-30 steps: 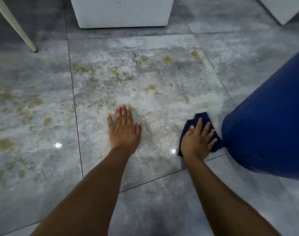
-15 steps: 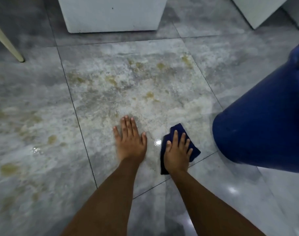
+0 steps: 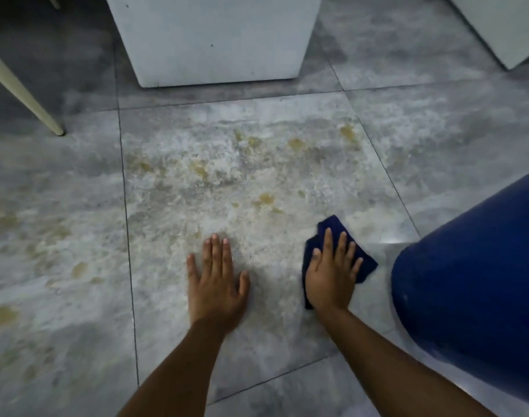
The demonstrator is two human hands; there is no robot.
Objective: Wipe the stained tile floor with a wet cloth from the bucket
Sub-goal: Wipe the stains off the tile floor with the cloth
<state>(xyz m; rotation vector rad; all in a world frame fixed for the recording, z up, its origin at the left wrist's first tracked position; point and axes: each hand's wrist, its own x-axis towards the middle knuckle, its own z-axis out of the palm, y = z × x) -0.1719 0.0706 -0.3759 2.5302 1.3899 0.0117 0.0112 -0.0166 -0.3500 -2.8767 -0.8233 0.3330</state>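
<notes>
Right hand (image 3: 329,278) slid cloth (image 3: 359,260) toward bucket (image 3: 474,284); grip spread, pressing cloth flat.

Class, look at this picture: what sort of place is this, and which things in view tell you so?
Probably an indoor room in a home, perhaps a kitchen or utility area: a grey tile floor, a white cabinet base standing on it, and a furniture leg at the left. Which room exactly cannot be told.
</notes>
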